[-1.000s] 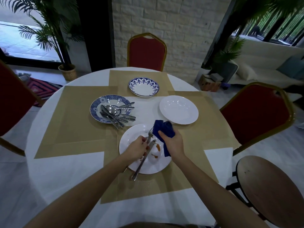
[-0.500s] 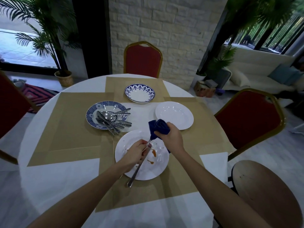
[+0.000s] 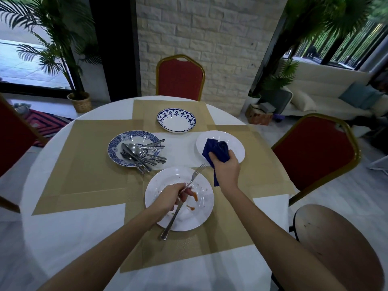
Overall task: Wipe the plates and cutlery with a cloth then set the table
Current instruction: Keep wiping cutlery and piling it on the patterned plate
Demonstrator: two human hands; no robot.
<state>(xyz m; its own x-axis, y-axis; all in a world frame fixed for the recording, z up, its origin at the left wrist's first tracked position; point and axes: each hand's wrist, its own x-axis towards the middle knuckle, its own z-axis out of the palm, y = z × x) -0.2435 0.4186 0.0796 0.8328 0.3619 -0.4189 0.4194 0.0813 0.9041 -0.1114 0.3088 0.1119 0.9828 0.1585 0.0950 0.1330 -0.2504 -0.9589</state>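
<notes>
The left hand (image 3: 170,196) grips a silver metal fork (image 3: 183,201) above the stained round white plate (image 3: 159,185) near the counter's front edge; the right hand (image 3: 226,168) clutches a crumpled dark-blue cloth (image 3: 217,149).

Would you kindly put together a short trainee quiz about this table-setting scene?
1. True or false: the right hand grips the dark blue cloth.
2. Which dish holds the pile of silver cutlery? A. blue patterned round plate B. plain white round plate C. blue-rimmed bowl
3. Fill in: the left hand holds a silver metal ____ above the sauce-smeared white round plate.
Key: 1 true; 2 A; 3 fork.
</notes>
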